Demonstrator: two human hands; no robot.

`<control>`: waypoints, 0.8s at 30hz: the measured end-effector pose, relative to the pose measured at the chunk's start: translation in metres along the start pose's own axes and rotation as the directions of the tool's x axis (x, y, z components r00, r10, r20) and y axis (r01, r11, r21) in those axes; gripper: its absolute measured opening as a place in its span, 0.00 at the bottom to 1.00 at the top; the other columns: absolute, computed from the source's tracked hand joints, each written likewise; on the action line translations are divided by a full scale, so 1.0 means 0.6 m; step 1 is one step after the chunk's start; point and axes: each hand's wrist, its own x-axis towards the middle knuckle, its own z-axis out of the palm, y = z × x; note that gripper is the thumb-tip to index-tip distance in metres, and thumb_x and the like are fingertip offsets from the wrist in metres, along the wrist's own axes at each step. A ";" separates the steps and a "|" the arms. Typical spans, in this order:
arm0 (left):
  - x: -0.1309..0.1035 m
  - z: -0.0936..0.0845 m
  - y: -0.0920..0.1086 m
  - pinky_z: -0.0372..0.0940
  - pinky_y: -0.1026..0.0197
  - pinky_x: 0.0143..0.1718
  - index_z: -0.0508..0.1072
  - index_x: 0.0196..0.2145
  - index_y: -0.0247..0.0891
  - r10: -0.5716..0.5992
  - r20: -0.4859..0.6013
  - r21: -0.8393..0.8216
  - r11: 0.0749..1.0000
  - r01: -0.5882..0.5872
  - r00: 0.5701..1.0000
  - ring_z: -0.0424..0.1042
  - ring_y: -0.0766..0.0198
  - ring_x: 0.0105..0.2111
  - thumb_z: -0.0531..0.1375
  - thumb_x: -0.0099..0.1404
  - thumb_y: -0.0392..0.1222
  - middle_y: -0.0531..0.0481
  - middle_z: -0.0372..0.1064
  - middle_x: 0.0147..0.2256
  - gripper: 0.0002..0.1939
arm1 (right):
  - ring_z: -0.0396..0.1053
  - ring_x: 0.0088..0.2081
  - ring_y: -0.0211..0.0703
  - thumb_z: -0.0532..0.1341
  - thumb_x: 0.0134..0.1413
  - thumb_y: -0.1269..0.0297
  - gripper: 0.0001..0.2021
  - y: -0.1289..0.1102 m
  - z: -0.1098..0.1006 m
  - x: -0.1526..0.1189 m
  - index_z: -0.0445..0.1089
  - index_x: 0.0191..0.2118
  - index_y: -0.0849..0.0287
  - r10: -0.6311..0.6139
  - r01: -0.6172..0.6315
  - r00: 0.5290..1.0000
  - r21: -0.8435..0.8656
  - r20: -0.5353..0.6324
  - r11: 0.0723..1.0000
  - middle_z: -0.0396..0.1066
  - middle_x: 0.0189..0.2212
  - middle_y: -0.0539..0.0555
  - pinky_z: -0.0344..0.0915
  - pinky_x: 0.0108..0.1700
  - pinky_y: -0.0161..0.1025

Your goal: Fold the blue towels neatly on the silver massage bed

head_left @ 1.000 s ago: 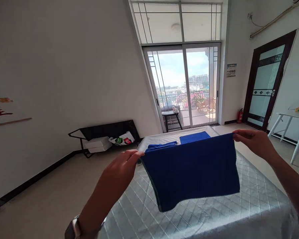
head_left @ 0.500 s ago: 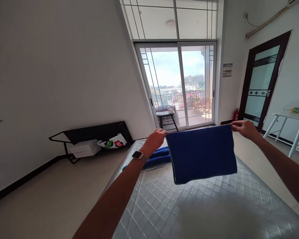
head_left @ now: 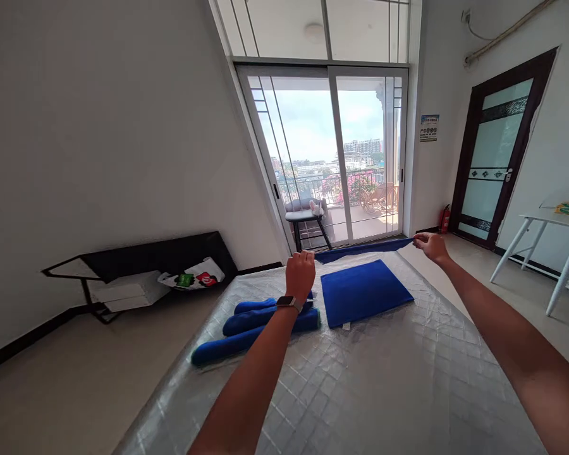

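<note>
Between my two hands a dark blue cloth (head_left: 365,250) is stretched by its corners, seen nearly edge-on over the far end of the mattress (head_left: 341,385). My left hand (head_left: 300,273), with a watch on its wrist, pinches the left corner. The right corner is gripped by my right hand (head_left: 430,246). Nearer to me, another blue cloth (head_left: 366,292) lies flat on the mattress, with a small white tag at its front edge. Several rolled blue cloths (head_left: 227,347) lie left of it, partly behind my left forearm.
A black rack (head_left: 156,256) holding white boxes (head_left: 130,291) and a printed bag stands on the floor at left. Beyond the mattress are a black stool (head_left: 304,217) and glass sliding doors. At right stand a white table (head_left: 557,218), a dark-framed door and a red extinguisher (head_left: 444,218).
The held cloth went from hanging down facing me to nearly edge-on, farther away. The flat cloth and more of the rolls now show. The view has shifted.
</note>
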 end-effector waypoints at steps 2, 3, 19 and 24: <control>-0.081 0.052 0.014 0.62 0.51 0.43 0.76 0.44 0.34 0.044 0.076 -0.025 0.999 -0.042 0.996 0.71 0.49 0.43 0.49 0.71 0.34 0.37 0.75 0.42 0.16 | 0.79 0.38 0.44 0.59 0.57 0.68 0.11 0.052 0.035 -0.047 0.78 0.42 0.61 0.038 -0.036 0.998 -0.044 0.056 0.998 0.81 0.34 0.54 0.73 0.41 0.35; -0.121 0.076 0.021 0.63 0.51 0.42 0.76 0.43 0.35 0.069 0.102 -0.032 0.997 -0.066 0.992 0.72 0.50 0.42 0.50 0.70 0.33 0.38 0.75 0.41 0.15 | 0.79 0.36 0.44 0.59 0.56 0.68 0.11 0.074 0.050 -0.072 0.79 0.40 0.59 0.054 -0.049 0.996 -0.068 0.078 0.997 0.81 0.31 0.53 0.73 0.41 0.36; -0.285 0.123 0.055 0.68 0.54 0.43 0.75 0.36 0.39 0.176 0.168 -0.145 0.978 -0.152 0.970 0.75 0.55 0.40 0.52 0.67 0.30 0.45 0.76 0.37 0.12 | 0.79 0.40 0.49 0.60 0.52 0.70 0.11 0.149 0.083 -0.193 0.80 0.34 0.49 0.064 -0.006 0.986 -0.358 0.151 0.934 0.81 0.33 0.50 0.70 0.43 0.37; -0.229 0.104 0.057 0.71 0.58 0.39 0.73 0.37 0.39 -0.077 0.143 -0.376 0.918 0.127 0.987 0.77 0.58 0.37 0.51 0.68 0.32 0.45 0.76 0.37 0.11 | 0.79 0.39 0.50 0.59 0.54 0.69 0.11 0.122 0.074 -0.167 0.80 0.33 0.51 0.037 0.001 0.994 -0.356 0.102 0.935 0.81 0.32 0.52 0.70 0.43 0.39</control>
